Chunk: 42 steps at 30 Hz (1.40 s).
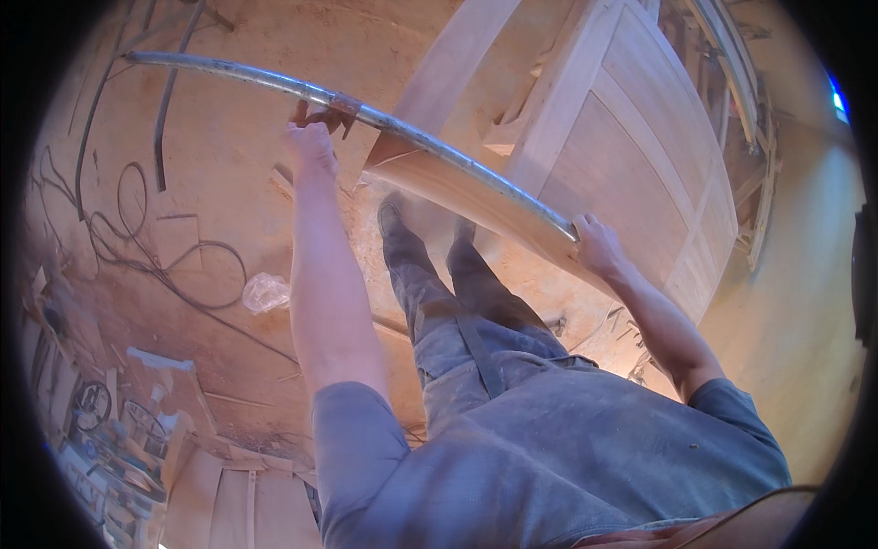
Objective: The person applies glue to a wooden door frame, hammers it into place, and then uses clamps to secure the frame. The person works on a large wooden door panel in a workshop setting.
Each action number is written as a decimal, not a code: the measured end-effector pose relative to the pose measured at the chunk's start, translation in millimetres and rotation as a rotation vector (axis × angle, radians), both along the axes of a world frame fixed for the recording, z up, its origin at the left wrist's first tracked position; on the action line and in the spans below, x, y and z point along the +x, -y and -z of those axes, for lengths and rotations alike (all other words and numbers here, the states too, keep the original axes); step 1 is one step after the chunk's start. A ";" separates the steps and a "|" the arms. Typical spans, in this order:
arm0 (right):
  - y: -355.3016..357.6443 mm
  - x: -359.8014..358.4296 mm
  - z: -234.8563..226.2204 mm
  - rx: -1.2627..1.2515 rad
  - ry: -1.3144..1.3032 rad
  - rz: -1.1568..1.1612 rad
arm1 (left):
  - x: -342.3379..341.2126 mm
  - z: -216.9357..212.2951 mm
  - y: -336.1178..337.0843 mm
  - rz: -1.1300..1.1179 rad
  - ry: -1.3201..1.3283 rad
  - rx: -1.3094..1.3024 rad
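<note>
left hand (309, 146) fingers closed on long metal bar clamp (412, 135) near its sliding jaw | right hand (596, 245) grips its near end | bar runs left-right across wooden panel (476, 197) edge, beside door (640, 156)

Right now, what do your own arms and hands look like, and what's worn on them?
Both arms are bare from the short grey sleeves of a dusty T-shirt down. The left hand and right hand wear no gloves; no watch or rings show.
</note>
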State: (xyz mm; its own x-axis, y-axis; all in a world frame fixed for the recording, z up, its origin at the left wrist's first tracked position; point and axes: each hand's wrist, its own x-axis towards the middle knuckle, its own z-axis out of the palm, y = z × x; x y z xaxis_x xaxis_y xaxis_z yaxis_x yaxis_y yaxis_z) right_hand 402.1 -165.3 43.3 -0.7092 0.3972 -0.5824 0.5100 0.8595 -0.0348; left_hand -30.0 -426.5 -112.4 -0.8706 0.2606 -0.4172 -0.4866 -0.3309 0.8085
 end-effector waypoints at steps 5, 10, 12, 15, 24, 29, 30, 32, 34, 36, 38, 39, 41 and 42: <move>-0.6 2.5 5.0 0.009 0.006 -0.003 | 12.0 14.0 17.4 0.487 -0.288 -0.372; -0.4 8.6 2.2 0.026 0.005 0.019 | 46.3 -18.1 -0.5 0.299 -0.066 -0.186; 2.1 5.2 1.5 0.041 -0.016 -0.002 | 46.0 -25.5 7.9 0.297 -0.058 -0.212; 7.7 8.5 6.8 0.070 -0.069 0.001 | 46.4 -32.3 12.8 0.287 -0.022 -0.215; 35.4 24.0 -5.2 0.064 -0.455 0.300 | 110.7 -64.1 21.6 0.046 -0.340 -0.645; 77.4 81.6 -29.9 0.057 -0.776 0.522 | 208.8 -129.3 17.1 0.404 -0.489 -0.719; 92.0 107.9 -23.0 0.027 -0.714 0.647 | 231.0 -152.5 9.1 0.531 -0.471 -0.661; 126.7 185.2 4.7 -0.059 -0.480 0.851 | 277.6 -173.8 -2.8 0.836 -0.586 -0.689; 164.1 249.0 17.4 -0.113 -0.350 0.938 | 307.1 -173.5 -7.4 1.073 -0.765 -0.713; 180.0 307.6 27.9 -0.159 -0.341 1.036 | 338.4 -207.2 -25.7 1.193 -0.928 -0.758; 200.0 358.5 29.2 -0.174 -0.375 1.136 | 362.3 -205.2 -49.2 1.251 -1.072 -0.690; 221.2 392.1 37.0 -0.164 -0.416 1.213 | 381.0 -202.2 -63.7 1.284 -1.134 -0.661; 264.4 466.8 55.4 -0.149 -0.486 1.359 | 431.8 -198.1 -94.0 1.429 -1.204 -0.651; 258.2 483.6 31.9 -0.137 -0.488 1.363 | 446.7 -211.4 -112.8 1.458 -1.253 -0.682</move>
State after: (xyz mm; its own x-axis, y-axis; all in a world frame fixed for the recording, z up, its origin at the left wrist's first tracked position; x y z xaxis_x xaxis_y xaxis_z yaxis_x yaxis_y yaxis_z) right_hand 885.8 -423.5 11.4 0.0308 0.8733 -0.4862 0.8250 -0.2968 -0.4809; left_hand 416.8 -313.7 99.0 -0.0329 0.9813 -0.1895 0.7524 0.1491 0.6416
